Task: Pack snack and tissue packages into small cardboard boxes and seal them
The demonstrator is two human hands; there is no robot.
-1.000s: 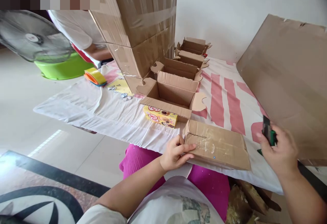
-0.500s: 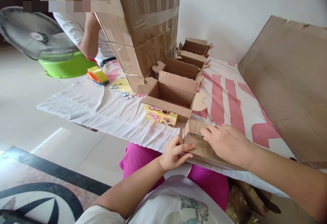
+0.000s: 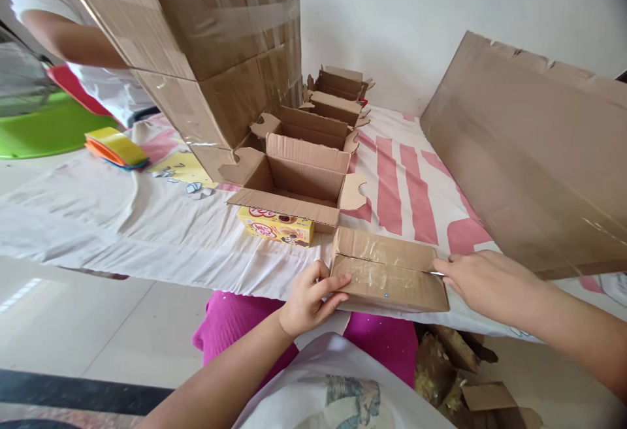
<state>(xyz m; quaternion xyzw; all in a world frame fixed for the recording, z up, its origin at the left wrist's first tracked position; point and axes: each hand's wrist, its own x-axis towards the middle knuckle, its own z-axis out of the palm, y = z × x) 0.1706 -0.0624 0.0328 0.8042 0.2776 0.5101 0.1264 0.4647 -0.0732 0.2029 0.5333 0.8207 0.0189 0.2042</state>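
Note:
A closed, taped cardboard box (image 3: 386,266) lies at the table's near edge. A dark seam runs lengthwise across its top, under shiny clear tape. My left hand (image 3: 313,298) grips the box's left end, thumb and fingers pressed on the top and front corner. At the right end of the seam is my right hand (image 3: 475,282), its fingers pinched together. A small pale, shiny bit shows at the fingertips, too small to name. Just beyond the box, a yellow printed carton (image 3: 277,228) stands beside an open cardboard box (image 3: 304,177) with raised flaps.
Several open boxes (image 3: 313,128) line up toward the wall. Tall stacked taped cartons (image 3: 230,50) stand left of them. A large cardboard sheet (image 3: 529,155) leans at right. Tape rolls (image 3: 115,147) and paper scraps (image 3: 196,189) lie left. Another person's arm (image 3: 73,40) shows behind the stack.
My right hand has slid rightward along the seam to the box's right end, uncovering the top. My left hand stays on the left end. The view has shifted right.

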